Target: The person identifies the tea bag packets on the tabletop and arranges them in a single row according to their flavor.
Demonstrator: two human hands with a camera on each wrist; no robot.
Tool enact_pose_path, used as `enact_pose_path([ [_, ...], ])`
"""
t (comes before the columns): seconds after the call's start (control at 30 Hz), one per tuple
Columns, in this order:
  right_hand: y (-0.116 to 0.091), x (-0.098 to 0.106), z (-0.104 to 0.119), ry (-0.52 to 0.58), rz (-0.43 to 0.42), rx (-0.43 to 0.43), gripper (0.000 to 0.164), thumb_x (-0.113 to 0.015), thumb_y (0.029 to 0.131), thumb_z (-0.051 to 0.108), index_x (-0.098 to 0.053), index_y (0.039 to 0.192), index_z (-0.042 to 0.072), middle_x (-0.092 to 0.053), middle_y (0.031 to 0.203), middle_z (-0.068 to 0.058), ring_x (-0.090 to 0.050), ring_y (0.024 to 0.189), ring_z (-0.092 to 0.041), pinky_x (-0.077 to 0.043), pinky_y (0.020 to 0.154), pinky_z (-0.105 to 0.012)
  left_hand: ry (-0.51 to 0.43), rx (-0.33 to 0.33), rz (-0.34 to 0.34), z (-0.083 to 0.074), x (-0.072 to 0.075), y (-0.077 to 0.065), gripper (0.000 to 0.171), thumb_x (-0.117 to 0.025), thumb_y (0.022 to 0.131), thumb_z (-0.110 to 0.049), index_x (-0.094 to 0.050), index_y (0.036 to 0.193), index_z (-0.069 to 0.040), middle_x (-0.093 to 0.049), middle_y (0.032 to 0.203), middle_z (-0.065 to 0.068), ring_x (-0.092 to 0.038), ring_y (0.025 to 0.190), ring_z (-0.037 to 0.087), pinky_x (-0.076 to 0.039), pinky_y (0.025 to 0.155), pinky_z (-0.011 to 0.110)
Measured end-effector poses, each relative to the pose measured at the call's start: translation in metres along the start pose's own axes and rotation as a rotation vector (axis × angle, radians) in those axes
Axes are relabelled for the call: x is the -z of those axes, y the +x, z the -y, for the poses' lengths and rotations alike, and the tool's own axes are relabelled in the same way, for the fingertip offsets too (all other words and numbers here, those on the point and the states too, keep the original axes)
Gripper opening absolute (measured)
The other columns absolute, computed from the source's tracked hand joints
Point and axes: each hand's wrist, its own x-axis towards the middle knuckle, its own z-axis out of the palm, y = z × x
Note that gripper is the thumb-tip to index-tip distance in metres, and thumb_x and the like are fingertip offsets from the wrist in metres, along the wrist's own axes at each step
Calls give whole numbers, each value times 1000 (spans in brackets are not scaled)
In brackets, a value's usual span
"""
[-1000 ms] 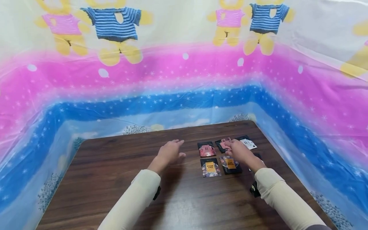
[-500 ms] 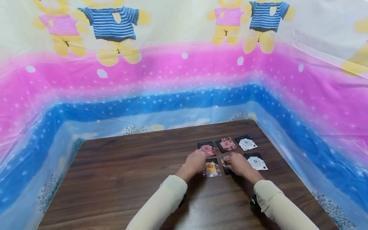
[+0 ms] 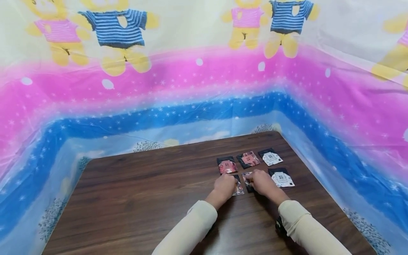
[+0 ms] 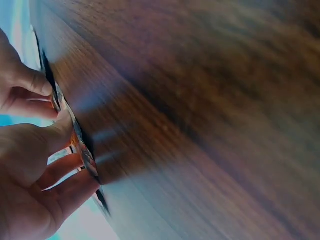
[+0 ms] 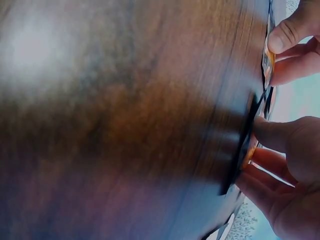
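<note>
Head view, from where I stand: one dark wood-grain table, bearing two rows of three. Item: near-left sachet, pinched between thumb and fingers of the left hand. Item: near-middle sachet, likewise pinched by the right hand. Item: two pink-labelled sachets behind; two white-labelled sachets at right. Handling, in my judgement: light edge grips, both packets level, thumbs clear of the labels, knuckles off the neighbours lying just beside.
</note>
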Motion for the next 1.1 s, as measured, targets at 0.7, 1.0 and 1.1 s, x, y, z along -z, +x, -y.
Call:
enact_pose_path([
  [0.7, 3, 2, -1, 11, -7, 19, 29, -78, 86, 6, -79, 115, 10, -77, 108, -12, -71, 99, -30, -58, 86, -49, -25, -7, 16, 56, 6, -34, 17, -75, 91, -21, -81, 106, -18, -75, 94, 4, -69, 92, 21, -59, 83, 33],
  [1.0, 5, 1, 1, 39, 54, -44, 32, -77, 88, 7, -77, 120, 11, -75, 109, -13, -69, 97, -26, -58, 87, -48, -60, 25, -19, 91, 6, -47, 23, -79, 87, -18, -81, 110, -15, -78, 97, 7, -72, 95, 23, -60, 84, 34],
  [1.1, 4, 0, 3, 44, 59, -46, 32, -77, 88, 6, -77, 119, 11, -75, 108, -12, -68, 94, -25, -58, 86, -48, -69, 51, -7, 101, 6, -52, 25, -79, 88, -19, -81, 112, -15, -78, 99, 8, -72, 97, 24, -60, 84, 36],
])
